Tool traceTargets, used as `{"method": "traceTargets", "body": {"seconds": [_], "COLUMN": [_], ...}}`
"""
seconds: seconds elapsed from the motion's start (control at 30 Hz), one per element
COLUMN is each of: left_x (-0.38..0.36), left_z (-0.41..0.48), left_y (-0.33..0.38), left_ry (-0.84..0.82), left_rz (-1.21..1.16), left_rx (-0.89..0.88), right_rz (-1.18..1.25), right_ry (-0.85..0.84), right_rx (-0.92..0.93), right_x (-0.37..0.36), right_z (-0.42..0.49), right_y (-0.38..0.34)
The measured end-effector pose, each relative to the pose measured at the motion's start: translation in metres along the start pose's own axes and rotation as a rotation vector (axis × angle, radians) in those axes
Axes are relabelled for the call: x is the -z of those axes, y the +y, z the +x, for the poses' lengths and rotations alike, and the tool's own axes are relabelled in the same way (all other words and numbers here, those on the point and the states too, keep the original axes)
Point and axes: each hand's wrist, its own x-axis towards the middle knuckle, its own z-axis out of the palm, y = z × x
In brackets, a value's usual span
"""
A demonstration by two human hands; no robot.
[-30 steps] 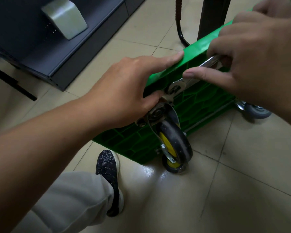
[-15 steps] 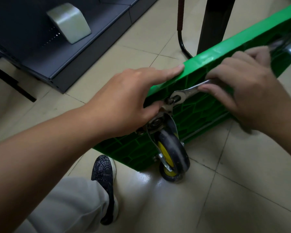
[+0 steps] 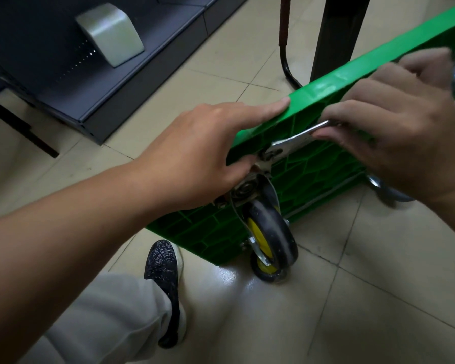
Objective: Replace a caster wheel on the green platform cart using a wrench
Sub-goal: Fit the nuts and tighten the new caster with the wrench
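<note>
The right hand [image 3: 394,132] has thumb and curled fingers closed round the shaft of the wrench [image 3: 297,137], covering its far end. The wrench's long axis slants from its head, set on a bolt [image 3: 269,155] just above the caster wheel [image 3: 271,240], up and to the right into the palm. The head points down-left toward the wheel's mounting plate [image 3: 244,190].

Up and left of the caster wheel, the left hand [image 3: 202,153] clamps the rim of the green platform cart [image 3: 326,101], with the forefinger straight along the top edge and the thumb tucked beneath, against the plate.

The cart stands tipped on its edge, ribbed underside facing the camera. The caster wheel, with a black tyre and yellow hub, juts from that underside in its steel fork, and its lower edge meets the tiled floor [image 3: 378,298]. To the right of it a second, grey caster [image 3: 389,191] shows partly under the right wrist. A dark shoe [image 3: 163,261] rests on the floor left of the caster wheel, and dark shelving [image 3: 132,82] stands farther up and left.
</note>
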Motion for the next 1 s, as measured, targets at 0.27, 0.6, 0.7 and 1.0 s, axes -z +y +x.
{"method": "traceTargets", "body": {"seconds": [0.27,0.6,0.7,1.0], "left_x": [-0.002,-0.001,-0.001,0.001], "left_z": [0.001,0.001,0.001,0.001], "left_y": [-0.003,-0.004,-0.003,-0.003], "left_ry": [0.036,0.027,0.016,0.018], "left_rz": [-0.001,-0.009,-0.01,-0.017], "left_rx": [-0.019,-0.019,-0.012,-0.022], "right_rz": [0.13,0.792,0.958,1.006], "right_ry": [-0.045,-0.242,-0.269,-0.242], "right_rx": [-0.179,-0.839,-0.891,-0.898], "right_x": [-0.024,-0.05,-0.057,-0.061], "right_z": [-0.018,-0.044,-0.044,-0.055], "right_y": [-0.013,-0.076,-0.084,-0.097]}}
